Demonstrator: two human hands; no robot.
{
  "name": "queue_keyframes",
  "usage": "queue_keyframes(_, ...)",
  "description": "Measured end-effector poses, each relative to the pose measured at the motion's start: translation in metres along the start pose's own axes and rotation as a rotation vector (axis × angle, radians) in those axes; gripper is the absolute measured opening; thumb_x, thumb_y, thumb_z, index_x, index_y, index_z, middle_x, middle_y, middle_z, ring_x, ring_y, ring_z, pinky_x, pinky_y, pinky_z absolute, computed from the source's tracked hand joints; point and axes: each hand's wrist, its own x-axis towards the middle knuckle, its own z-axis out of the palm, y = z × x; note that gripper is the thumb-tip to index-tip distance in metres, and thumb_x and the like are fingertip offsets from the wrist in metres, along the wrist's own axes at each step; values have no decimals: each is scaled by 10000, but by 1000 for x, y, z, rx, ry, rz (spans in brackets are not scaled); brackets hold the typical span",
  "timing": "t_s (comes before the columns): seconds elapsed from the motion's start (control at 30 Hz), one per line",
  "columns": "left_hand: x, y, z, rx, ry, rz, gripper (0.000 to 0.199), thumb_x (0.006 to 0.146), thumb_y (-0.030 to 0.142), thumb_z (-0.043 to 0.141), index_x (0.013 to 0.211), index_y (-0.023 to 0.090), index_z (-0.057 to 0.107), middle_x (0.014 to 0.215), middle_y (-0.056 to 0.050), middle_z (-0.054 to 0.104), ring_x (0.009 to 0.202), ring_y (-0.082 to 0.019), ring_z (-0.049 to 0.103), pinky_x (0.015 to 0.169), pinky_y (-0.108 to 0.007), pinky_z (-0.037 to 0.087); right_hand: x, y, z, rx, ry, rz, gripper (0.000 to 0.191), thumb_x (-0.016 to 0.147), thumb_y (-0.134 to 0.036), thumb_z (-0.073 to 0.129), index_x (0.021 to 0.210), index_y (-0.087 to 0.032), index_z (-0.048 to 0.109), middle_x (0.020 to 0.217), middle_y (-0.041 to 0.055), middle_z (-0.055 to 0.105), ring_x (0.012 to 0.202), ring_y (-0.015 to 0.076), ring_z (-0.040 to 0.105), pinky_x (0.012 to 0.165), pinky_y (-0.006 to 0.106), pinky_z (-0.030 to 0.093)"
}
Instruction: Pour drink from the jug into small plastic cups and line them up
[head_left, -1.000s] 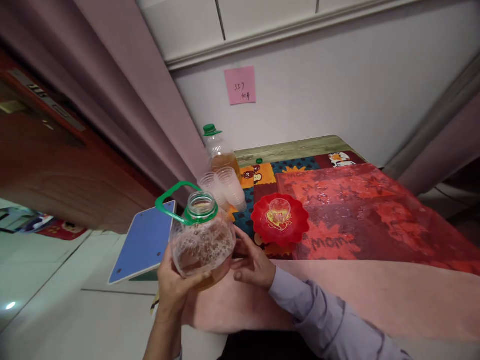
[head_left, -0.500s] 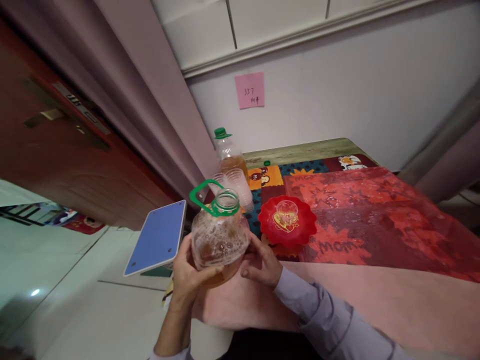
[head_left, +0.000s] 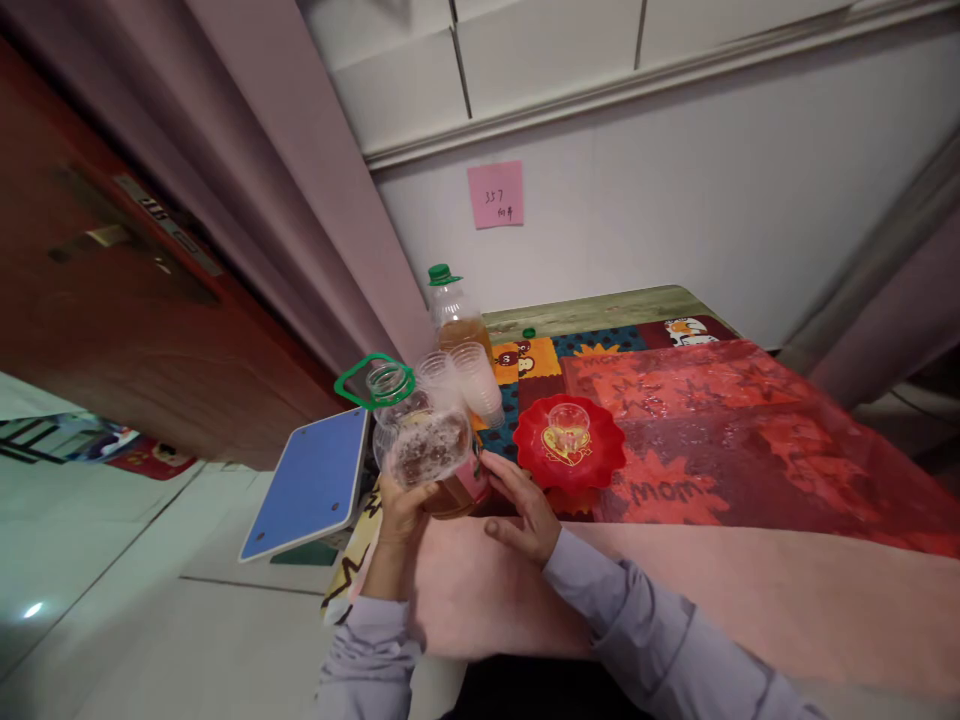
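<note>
Jug [head_left: 429, 460], held with neck tilted toward eleven o'clock, at nine o'clock from the red bowl [head_left: 601, 468]. Your left hand [head_left: 403, 512] grasps it low; your right hand [head_left: 531, 518] extends loose fingers beside its label. Expect sloshing weight, thin slippery plastic — support base and lower wall.

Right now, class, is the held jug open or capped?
The jug is open: its clear neck shows bare, with no cap on it.
</note>
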Motion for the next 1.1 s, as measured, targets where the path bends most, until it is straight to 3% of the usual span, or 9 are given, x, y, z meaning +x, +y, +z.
queue_keyframes(0.17,5,13,-9,38,-49,-74,954,537,626,1011,1335,200,709,1249,-145,812,1217,-366,766,1072,-490,632,3,6,7,41,69,3,863,913,-745,792,1608,-269,607,1684,199,553,1603,394,506,1232,597,546)
queue_keyframes(0.27,-1,20,-18,114,-40,-100,874,562,544,1027,1299,198,709,1243,-135,806,1199,-347,762,1073,-477,616,3,5,8,85,230,107,672,890,-748,805,1341,-251,773,1413,172,739,1297,334,744,1046,494,671)
queue_keyframes(0.33,-15,23,-23,253,88,-63,788,613,543,1003,1260,211,702,1234,-110,793,1172,-304,753,1065,-447,601,1,-6,2,115,307,192,552,912,-738,780,1148,-241,811,1091,110,812,969,256,797,869,408,692)
queue_keyframes(0.43,-49,32,-20,495,435,130,505,796,578,886,1102,214,715,1079,-56,770,1019,-228,725,992,-389,580,-6,-37,-17,121,363,268,513,928,-736,760,902,-224,785,705,15,711,637,172,661,635,303,584)
queue_keyframes(0.47,-61,39,-14,547,448,206,392,889,578,809,1005,213,724,967,-39,757,925,-208,710,922,-360,573,-8,-49,-26,109,395,286,552,920,-763,750,830,-219,761,647,2,672,586,156,613,587,285,536)
queue_keyframes(0.6,-83,82,42,363,-150,294,543,1063,658,530,802,222,721,766,-42,724,747,-187,679,723,-316,521,2,-97,-62,23,589,346,794,848,-978,609,622,-218,651,530,6,584,490,134,505,502,272,422)
queue_keyframes(0.77,-37,134,137,56,-430,-73,905,981,935,174,615,229,604,569,-44,580,550,-163,555,575,-314,440,42,-146,-100,-179,553,335,932,852,-1083,319,516,-245,551,448,10,485,456,140,478,496,285,382)
queue_keyframes(0.93,23,157,192,127,-484,-313,996,907,984,15,512,230,531,489,-40,510,429,-122,463,502,-288,373,81,-180,-126,-356,510,383,940,897,-1055,105,517,-273,461,456,21,491,486,171,531,524,304,391)
queue_keyframes(1.1,46,163,201,182,-436,-283,983,905,996,61,508,226,525,495,-50,540,424,-118,476,499,-284,356,105,-196,-138,-445,536,417,967,871,-1055,-6,557,-282,482,486,41,528,527,197,565,549,323,416)
